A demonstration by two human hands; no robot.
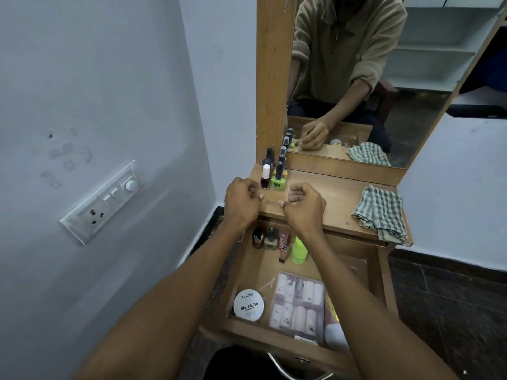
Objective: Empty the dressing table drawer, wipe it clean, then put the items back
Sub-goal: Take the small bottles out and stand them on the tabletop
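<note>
The dressing table drawer point(255, 334) is pulled open below me. Inside lie a round white nail polish wipes tin point(248, 305), a clear pack of small pale bottles point(299, 305), a lime green bottle point(299, 251), a pink tube point(284, 244) and small dark bottles point(270, 238) at the back. On the tabletop point(340, 198), several nail polish bottles point(278, 180) stand in a row at the left by the mirror. My left hand point(241, 204) and right hand point(304, 205) hover over the tabletop's front left, both curled into loose fists with nothing visible in them.
A green checked cloth point(381, 212) lies on the tabletop's right end, hanging over the edge. The mirror point(356, 78) rises behind the table. A switchboard point(101, 201) is on the wall to the left. Dark tiled floor point(452, 311) lies to the right.
</note>
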